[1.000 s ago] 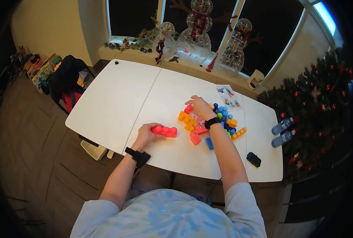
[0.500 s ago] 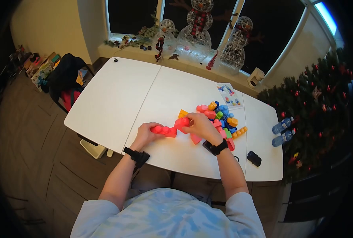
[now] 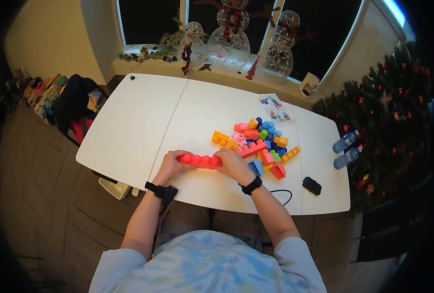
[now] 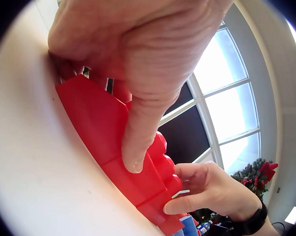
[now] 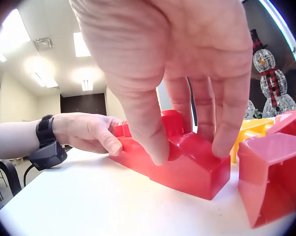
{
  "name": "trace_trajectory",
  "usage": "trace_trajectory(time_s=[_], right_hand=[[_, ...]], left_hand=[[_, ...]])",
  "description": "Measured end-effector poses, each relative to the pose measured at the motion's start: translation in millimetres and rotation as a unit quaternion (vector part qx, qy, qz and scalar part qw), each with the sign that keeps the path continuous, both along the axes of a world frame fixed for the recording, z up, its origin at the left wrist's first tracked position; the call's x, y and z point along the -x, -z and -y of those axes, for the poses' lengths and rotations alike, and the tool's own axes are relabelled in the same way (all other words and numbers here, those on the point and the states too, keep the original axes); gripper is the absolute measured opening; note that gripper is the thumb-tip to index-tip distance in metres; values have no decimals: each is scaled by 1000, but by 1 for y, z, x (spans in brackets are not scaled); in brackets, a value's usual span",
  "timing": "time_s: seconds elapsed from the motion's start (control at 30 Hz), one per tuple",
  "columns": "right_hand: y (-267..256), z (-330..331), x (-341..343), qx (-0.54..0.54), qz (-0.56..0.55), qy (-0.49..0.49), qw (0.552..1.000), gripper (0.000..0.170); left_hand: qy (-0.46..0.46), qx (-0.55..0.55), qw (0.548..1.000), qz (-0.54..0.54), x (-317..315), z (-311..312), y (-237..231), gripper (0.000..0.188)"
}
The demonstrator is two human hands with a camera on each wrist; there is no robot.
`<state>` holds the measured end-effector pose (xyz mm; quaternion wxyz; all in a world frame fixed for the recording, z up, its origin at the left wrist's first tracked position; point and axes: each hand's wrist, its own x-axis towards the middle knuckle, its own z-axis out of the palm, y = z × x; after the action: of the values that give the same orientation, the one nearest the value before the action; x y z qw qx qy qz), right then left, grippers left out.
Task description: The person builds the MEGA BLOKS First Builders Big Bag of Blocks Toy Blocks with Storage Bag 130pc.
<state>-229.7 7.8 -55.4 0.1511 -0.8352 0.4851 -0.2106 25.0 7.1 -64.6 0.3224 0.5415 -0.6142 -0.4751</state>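
Note:
A row of red toy building blocks point(image 3: 200, 161) with round studs on top lies near the front of the white table point(image 3: 144, 127). My left hand point(image 3: 172, 165) grips its left end, the thumb point(image 4: 137, 147) along the near side in the left wrist view. At the other end my right hand point(image 3: 234, 165) pinches a red block point(image 5: 207, 169), thumb on the near side and fingers on the far side. That block stands in line with the row. Seams between the blocks show in the left wrist view.
Right of my hands lies a pile of loose blocks, with a yellow one point(image 3: 220, 138) and a blue one point(image 3: 256, 167) at its edge. A picture sheet point(image 3: 277, 110) lies behind it. Farther right are a black case point(image 3: 312, 185) and two water bottles point(image 3: 346, 150).
My right hand went from the pile to the row, bringing a red block leftward. That block now lines up with the row's right end. My left hand keeps its grip on the row.

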Motion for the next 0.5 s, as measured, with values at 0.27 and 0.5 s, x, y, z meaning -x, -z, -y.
trace_trajectory(time_s=[0.27,0.5], right_hand=[[7,-2,0,-7,-17,14,1000,28],[-71,-2,44,62,-7,97,993,41]], left_hand=[[-12,8,1000,14,2,0,0,42],[-1,5,1000,-4,0,-1,-2,45]])
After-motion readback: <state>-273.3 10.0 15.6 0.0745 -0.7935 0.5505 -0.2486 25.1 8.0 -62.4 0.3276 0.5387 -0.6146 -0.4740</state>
